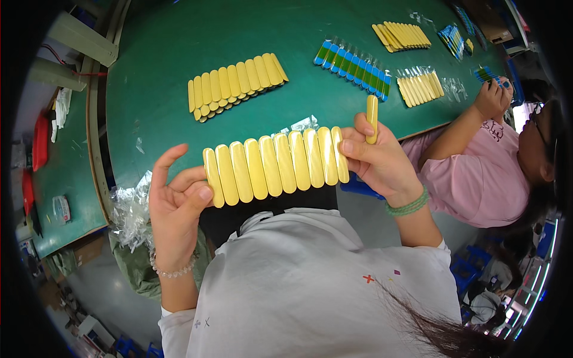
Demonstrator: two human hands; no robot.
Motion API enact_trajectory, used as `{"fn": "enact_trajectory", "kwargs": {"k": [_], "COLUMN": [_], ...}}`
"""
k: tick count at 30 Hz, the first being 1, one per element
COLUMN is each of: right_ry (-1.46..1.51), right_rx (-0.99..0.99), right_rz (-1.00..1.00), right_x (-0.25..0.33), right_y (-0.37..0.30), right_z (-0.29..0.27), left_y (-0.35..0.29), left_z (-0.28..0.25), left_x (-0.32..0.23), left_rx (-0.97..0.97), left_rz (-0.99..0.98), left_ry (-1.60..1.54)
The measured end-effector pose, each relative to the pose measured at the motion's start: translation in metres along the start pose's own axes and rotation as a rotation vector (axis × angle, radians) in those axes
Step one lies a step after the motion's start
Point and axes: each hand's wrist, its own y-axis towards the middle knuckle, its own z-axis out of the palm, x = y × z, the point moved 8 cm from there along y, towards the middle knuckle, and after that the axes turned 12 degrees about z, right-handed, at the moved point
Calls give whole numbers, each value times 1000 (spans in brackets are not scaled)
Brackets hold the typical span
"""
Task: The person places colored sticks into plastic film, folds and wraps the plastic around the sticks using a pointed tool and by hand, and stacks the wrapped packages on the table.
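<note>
A row of yellow round-ended flat strips point(276, 166), lying side by side, is stretched between my two hands above the table's near edge. My left hand point(174, 209) pinches the left end between thumb and a finger, with another finger raised. At the other end, my right hand point(382, 156) grips the last strip by its thumb. A single loose yellow strip point(372, 119) stands upright between the fingers of that same hand. Beyond, a stacked layer of similar yellow strips point(236, 83) rests on the green table point(161, 48).
Clear-wrapped blue-and-green strips point(353, 67) lie on the table's right half, near more yellow rows point(420, 88) point(403, 36). A person in pink point(477, 173) works at my right. Crumpled clear plastic point(132, 209) hangs over a green bag at my left.
</note>
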Motion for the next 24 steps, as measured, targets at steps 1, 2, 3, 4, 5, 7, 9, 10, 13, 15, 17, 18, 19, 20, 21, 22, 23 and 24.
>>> {"fn": "enact_trajectory", "kwargs": {"k": [1, 2, 3, 4, 5, 7, 9, 10, 13, 15, 17, 18, 19, 20, 21, 22, 23, 24], "right_ry": [-7, -15, -15, -23, -32, -53, -75, -47, -32, -47, -117, -119, -111, -103, -104, -109, -114, -114], "right_rx": [-9, -17, -17, -25, -34, -52, -72, -72, -59, -41, -121, -116, -118, -121, -118, -121, -124, -124], "right_rz": [6, 12, 15, -10, -36, -59, -83, -85, -82, -76, -118, -112, -117, -122, -119, -128, -137, -137], "right_x": [1, 2, 2, 4, 6, 8, 10, 11, 14, 14, 17, 18, 20, 21, 21, 21, 23, 24], "right_y": [3, 7, 11, 14, 17, 25, 34, 39, 50, 58, 64, 67, 69, 72, 76, 79, 82, 85], "right_z": [-3, -5, -6, -7, -9, -12, -9, -5, -1, 0, -9, -8, -8, -8, -8, -8, -8, -7], "left_y": [2, 4, 7, 10, 13, 21, 27, 30, 39, 45, 49, 51, 53, 54, 56, 58, 60, 62], "left_z": [-1, -1, -2, -2, -3, -6, -9, -13, -19, -19, -22, -23, -24, -25, -25, -26, -27, -29], "left_x": [1, 1, 1, 0, 1, 3, 6, 8, 14, 18, 20, 20, 21, 21, 20, 19, 20, 21], "left_rx": [-5, -9, -9, -7, -8, -2, -38, -73, -110, -113, -119, -121, -122, -128, -129, -128, -131, -137], "left_rz": [-6, -8, 4, 15, 13, 44, 43, 45, 54, 47, 41, 45, 49, 49, 69, 89, 89, 94], "left_ry": [5, 5, 25, 45, 45, 124, 154, 185, 187, 175, 164, 156, 147, 147, 154, 160, 161, 174]}}
